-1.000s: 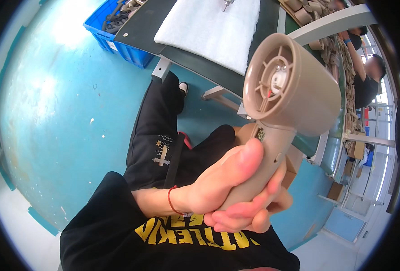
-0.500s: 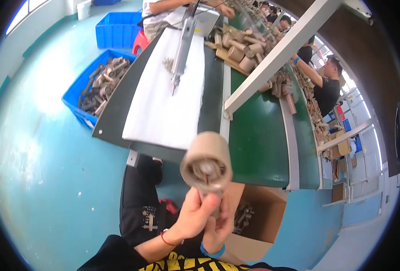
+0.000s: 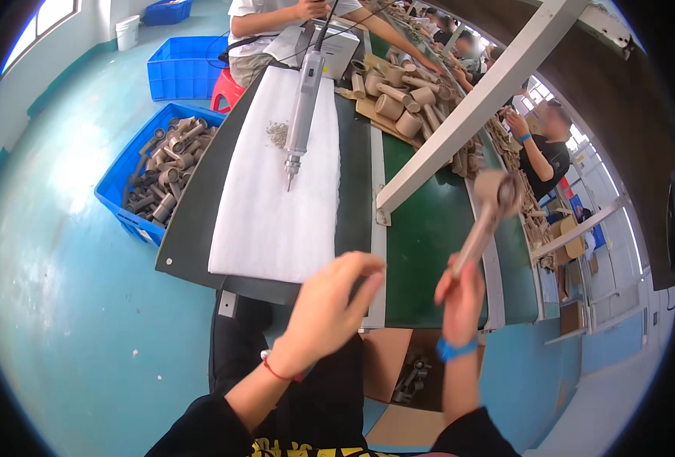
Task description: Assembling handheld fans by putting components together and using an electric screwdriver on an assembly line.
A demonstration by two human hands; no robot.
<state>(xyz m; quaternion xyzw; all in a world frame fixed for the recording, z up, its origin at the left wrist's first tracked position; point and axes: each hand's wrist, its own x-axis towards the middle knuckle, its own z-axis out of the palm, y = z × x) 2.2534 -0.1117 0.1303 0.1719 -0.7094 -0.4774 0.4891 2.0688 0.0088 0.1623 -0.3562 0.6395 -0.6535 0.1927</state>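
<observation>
My right hand (image 3: 463, 301) grips the handle of a beige hair dryer housing (image 3: 476, 232), whose round barrel points up over the green conveyor; the part is smeared by motion. My left hand (image 3: 330, 305) is empty, thumb and fingers apart, over the near end of a white foam mat (image 3: 273, 236). Above that mat, a silver pen-shaped rotary tool (image 3: 305, 107) with a thin bit points down toward me. A small heap of grey-brown shavings (image 3: 277, 134) lies beside the tool.
More beige housings (image 3: 406, 95) pile on the green belt (image 3: 421, 266) beyond a slanting white post (image 3: 482, 107). At left, a blue crate (image 3: 116, 202) holds similar parts. Below my right arm stands an open carton (image 3: 387, 362) with parts inside. A co-worker (image 3: 269, 27) sits at the far end.
My left hand has let go of the housing and moved up and left, opening. My right hand has carried the housing right, over the belt. The view has shifted slightly.
</observation>
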